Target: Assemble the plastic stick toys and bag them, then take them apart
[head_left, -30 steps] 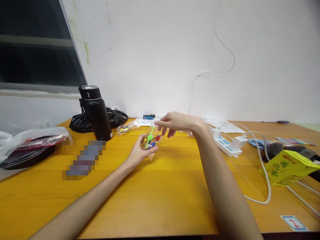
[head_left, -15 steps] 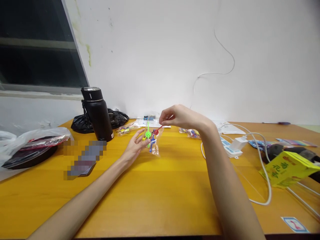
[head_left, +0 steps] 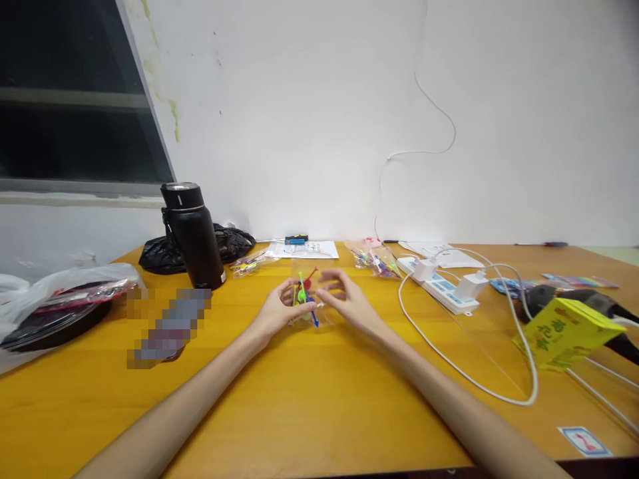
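Observation:
A small clear plastic bag (head_left: 307,301) with green, red and blue plastic picks inside rests low over the orange table (head_left: 319,399). My left hand (head_left: 279,309) grips the bag's left side with curled fingers. On the bag's right side, my right hand (head_left: 347,301) has its fingers curled against it. Both hands sit close together near the middle of the table.
A black flask (head_left: 194,234) stands at the back left beside a black bag (head_left: 224,241). Two more clear bags of picks (head_left: 377,261) (head_left: 249,261) lie further back. A white power strip (head_left: 442,286) with cables, a yellow box (head_left: 566,332) and a bagged dark dish (head_left: 54,309) flank the sides.
My right hand has come down from above the bag to its right side. The bag and both hands have dropped closer to the tabletop.

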Available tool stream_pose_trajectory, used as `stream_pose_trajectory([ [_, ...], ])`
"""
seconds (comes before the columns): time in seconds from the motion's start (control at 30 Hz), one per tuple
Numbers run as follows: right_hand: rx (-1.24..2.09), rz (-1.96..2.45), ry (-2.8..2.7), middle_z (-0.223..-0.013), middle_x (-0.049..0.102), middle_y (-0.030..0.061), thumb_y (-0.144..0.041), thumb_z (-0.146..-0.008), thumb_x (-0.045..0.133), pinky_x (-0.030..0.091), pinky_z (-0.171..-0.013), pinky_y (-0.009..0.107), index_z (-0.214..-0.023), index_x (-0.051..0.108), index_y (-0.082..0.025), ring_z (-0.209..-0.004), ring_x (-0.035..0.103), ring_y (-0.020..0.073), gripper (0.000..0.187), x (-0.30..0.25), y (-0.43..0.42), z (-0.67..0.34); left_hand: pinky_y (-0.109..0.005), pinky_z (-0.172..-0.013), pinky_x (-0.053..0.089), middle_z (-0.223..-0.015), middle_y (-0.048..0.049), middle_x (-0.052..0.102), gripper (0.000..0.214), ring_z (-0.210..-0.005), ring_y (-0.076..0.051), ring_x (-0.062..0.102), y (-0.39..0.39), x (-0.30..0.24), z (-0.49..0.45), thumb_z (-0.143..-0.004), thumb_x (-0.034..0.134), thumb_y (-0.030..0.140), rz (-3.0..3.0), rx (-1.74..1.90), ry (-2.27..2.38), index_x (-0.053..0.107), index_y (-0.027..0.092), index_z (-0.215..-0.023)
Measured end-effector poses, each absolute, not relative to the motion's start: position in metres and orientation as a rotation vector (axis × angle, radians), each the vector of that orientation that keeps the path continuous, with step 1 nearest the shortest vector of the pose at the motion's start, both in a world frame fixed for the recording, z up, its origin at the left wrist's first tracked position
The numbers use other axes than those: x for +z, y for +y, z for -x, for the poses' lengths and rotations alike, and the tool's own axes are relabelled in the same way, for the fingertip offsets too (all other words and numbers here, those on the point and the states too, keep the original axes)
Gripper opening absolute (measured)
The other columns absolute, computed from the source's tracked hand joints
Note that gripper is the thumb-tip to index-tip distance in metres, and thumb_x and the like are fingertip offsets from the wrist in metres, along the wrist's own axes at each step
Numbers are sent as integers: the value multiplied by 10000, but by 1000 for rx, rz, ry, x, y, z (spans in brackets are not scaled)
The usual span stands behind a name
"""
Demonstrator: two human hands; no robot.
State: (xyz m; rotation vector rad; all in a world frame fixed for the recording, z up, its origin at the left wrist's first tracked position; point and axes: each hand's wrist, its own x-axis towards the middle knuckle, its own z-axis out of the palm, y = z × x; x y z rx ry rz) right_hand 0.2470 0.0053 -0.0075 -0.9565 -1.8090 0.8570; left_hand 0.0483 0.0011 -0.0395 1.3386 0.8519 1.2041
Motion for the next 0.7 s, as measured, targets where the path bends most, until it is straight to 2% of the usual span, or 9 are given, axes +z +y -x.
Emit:
stream_pose_trajectory([
  [0.13,957,916,-1850,-1103,698,86,-495,-928,592,528,-854,333,-1020,669,-177,-997,659,213,340,-22,7,-257,-465,-1110,435,-1315,-139,668,552,-1240,-284,623,0,-34,-49,-718,856,377,-1330,1130,786,608,197,-1177],
  [0.3,874,911,-1722,-1109,689,73,-480,-897,641,500,-899,327,-1092,644,-201,-1026,639,203,340,-17,9,-258,-466,-1091,448,-1284,-133,684,539,-1184,-275,657,-2,-32,-46,-745,838,373,-1324,1135,804,590,199,-1191],
  [0.43,870,893,-1685,-1033,695,63,-485,-909,619,495,-894,327,-1022,654,-198,-963,650,197,310,-18,8,-258,-436,-1025,498,-1316,-120,658,605,-1156,-274,669,-7,-29,-47,-724,854,358,-1319,1092,823,567,243,-1244],
  [0.53,906,893,-1720,-969,702,60,-478,-906,621,499,-861,332,-980,665,-188,-897,660,198,302,-19,7,-259,-415,-1018,494,-1338,-124,640,518,-1205,-280,639,-8,-28,-49,-779,807,391,-1367,1095,811,595,249,-1231],
  [0.7,902,905,-1719,-907,693,46,-490,-910,614,494,-836,326,-935,666,-186,-863,653,193,309,-17,10,-261,-386,-997,494,-1221,-120,699,447,-1161,-263,660,-6,-28,-47,-817,773,393,-1378,1160,767,607,224,-1197],
])
